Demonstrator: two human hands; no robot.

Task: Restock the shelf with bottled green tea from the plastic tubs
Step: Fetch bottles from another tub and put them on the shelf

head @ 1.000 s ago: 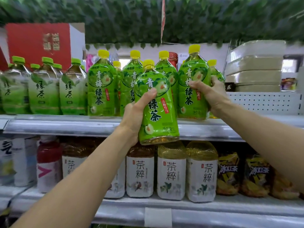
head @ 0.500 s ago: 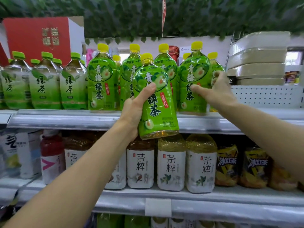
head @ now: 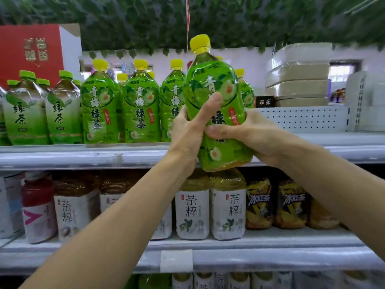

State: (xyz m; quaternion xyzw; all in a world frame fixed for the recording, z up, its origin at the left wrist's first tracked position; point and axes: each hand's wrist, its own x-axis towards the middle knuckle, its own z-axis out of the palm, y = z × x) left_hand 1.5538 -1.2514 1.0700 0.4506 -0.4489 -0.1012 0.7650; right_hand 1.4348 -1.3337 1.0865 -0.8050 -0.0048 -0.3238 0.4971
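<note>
I hold a large green tea bottle (head: 216, 88) with a yellow cap in front of the upper shelf (head: 83, 156), tilted a little to the left, its base just past the shelf's front edge. My left hand (head: 191, 132) grips its left side, thumb across the label. My right hand (head: 245, 134) wraps its lower right side. Several matching yellow-capped bottles (head: 139, 105) stand in a row on the shelf to the left of it, and another (head: 245, 90) shows behind it. No plastic tub is in view.
Green-capped tea bottles (head: 27, 109) stand at the shelf's left end below a red box (head: 31, 53). Stacked grey trays (head: 298, 80) sit at the right above a white perforated panel (head: 302, 119). The lower shelf (head: 270, 259) carries white-labelled tea bottles (head: 192, 213) and yellow iced-tea bottles (head: 258, 203).
My right hand left the bottle standing on the shelf and came onto the held bottle. The held bottle moved right and up, now gripped by both hands.
</note>
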